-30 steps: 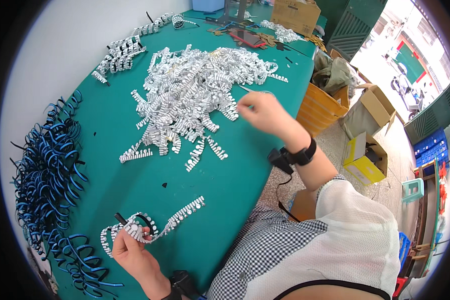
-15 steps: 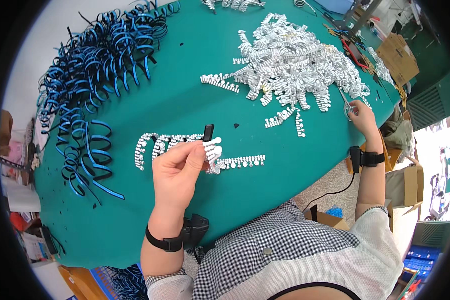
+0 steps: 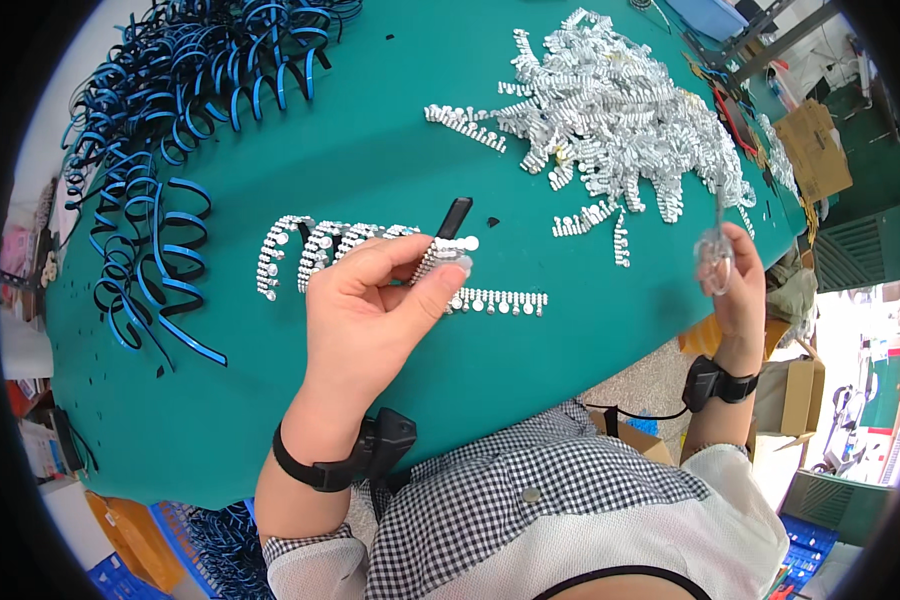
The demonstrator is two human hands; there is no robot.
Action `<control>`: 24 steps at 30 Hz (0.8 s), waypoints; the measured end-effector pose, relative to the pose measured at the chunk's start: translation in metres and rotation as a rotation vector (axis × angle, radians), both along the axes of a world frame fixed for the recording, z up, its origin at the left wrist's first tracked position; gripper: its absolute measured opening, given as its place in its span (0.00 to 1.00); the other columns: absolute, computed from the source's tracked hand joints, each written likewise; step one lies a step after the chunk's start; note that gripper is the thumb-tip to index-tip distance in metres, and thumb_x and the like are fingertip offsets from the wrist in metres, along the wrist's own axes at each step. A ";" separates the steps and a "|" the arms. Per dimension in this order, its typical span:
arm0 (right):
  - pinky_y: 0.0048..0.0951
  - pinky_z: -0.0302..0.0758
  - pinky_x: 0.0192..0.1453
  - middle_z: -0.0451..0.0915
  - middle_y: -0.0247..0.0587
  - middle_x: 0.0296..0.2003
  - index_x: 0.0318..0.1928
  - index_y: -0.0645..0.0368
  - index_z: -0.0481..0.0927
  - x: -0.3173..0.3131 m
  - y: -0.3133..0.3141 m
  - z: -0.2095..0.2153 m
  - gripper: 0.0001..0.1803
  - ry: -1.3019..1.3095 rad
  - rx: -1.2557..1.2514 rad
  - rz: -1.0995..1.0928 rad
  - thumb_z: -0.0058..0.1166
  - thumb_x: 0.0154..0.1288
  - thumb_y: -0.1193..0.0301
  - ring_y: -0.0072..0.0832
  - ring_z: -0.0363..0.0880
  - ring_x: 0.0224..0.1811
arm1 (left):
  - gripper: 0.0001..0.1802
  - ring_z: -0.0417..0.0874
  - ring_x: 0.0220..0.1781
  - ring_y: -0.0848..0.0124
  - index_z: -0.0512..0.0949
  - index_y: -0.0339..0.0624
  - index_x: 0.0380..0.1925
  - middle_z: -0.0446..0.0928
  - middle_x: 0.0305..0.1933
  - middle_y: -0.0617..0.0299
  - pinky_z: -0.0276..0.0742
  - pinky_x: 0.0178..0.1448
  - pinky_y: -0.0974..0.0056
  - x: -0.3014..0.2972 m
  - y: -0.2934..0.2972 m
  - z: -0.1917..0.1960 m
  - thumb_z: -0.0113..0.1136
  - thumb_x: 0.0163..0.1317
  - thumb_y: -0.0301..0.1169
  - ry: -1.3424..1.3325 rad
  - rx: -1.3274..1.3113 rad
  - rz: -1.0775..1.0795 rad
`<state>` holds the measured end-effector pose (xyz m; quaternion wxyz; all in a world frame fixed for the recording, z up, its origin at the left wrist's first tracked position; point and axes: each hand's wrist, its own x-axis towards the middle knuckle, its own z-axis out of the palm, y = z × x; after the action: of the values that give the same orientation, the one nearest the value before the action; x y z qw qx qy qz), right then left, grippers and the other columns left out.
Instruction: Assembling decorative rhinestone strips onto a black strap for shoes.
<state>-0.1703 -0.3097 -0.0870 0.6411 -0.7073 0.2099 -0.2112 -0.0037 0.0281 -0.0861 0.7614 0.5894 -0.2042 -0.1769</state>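
Note:
My left hand (image 3: 378,310) pinches a black band (image 3: 455,217) wound with white, bead-like rhinestone trim (image 3: 500,301) between thumb and fingers. The black end sticks up above the fingers. A loose length of the trim runs out to the right along the table, and coiled loops of the wrapped band (image 3: 315,250) lie to the left, partly behind my hand. In my right hand (image 3: 745,285), raised over the table's right edge, is a pair of small scissors (image 3: 715,262) with clear handles. The scissors are blurred, with blades pointing away from me.
A big heap of white trim (image 3: 620,120) lies at the far right of the green table (image 3: 390,420). Curled blue-and-black bands (image 3: 185,255) pile up on the left. Small black scraps (image 3: 493,221) are scattered about. A cardboard box (image 3: 812,150) stands beyond the right edge.
My right hand has picked the scissors up off the table beside the heap and drawn them nearer. My left hand has risen slightly and turned, with the black end now tilted right.

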 end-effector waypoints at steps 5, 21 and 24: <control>0.19 0.70 0.28 0.75 0.39 0.38 0.53 0.64 0.69 0.033 0.067 0.015 0.37 -0.050 0.211 0.407 0.70 0.43 0.63 0.25 0.77 0.29 | 0.17 0.80 0.40 0.72 0.74 0.29 0.46 0.77 0.38 0.55 0.78 0.39 0.73 0.002 0.002 -0.007 0.59 0.54 0.18 -0.031 -0.043 0.030; 0.20 0.76 0.31 0.77 0.41 0.34 0.50 0.71 0.71 0.090 0.103 0.027 0.27 0.152 0.450 1.026 0.63 0.48 0.79 0.21 0.78 0.26 | 0.10 0.78 0.38 0.75 0.73 0.34 0.33 0.74 0.35 0.61 0.79 0.43 0.71 0.007 0.006 -0.001 0.61 0.50 0.16 -0.120 -0.041 -0.020; 0.20 0.76 0.30 0.77 0.42 0.34 0.50 0.72 0.71 0.091 0.103 0.028 0.25 0.158 0.455 1.033 0.61 0.50 0.78 0.22 0.78 0.26 | 0.10 0.78 0.38 0.76 0.74 0.33 0.33 0.74 0.35 0.61 0.79 0.42 0.71 0.007 0.006 -0.002 0.62 0.50 0.16 -0.125 -0.028 0.008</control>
<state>-0.0791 -0.2067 -0.0593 0.7797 -0.5758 -0.0758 0.2340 0.0031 0.0346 -0.0881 0.7560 0.5893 -0.2514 -0.1341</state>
